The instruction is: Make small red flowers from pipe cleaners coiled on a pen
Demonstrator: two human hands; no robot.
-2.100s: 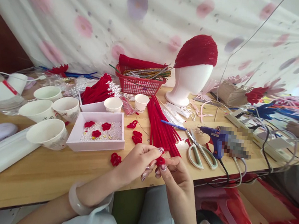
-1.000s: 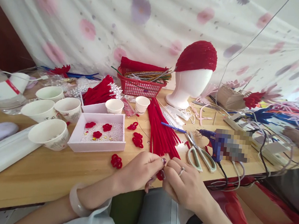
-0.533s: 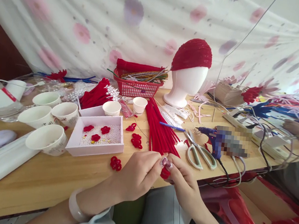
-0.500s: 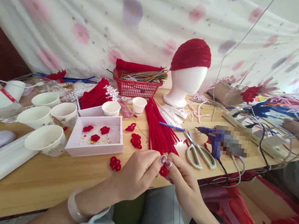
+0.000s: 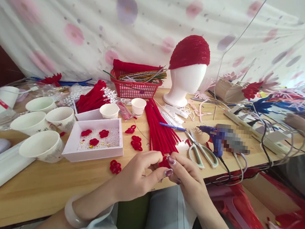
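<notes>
Together, the left hand (image 5: 137, 174) and right hand (image 5: 191, 176) pinch a red piece (image 5: 164, 162) between their fingers (image 5: 176, 165); it looks small, velvety and deep-coloured, its shape partly hidden.

Head cam looks fwd & down at nearby hands (image 5: 137, 174).

Left: cups (image 5: 41, 146), beside tray (image 5: 93, 153) with beads (image 5: 109, 136) and flowers (image 5: 94, 142) inside. Rear: basket (image 5: 133, 91), left of headform (image 5: 185, 81). Centre: strips (image 5: 156, 137), between loose flowers (image 5: 136, 144) at left and scissors (image 5: 197, 143) at right, glue gun (image 5: 217, 140) farther right. Front: piece (image 5: 164, 162) between left hand (image 5: 138, 173) and right hand (image 5: 189, 175).
</notes>
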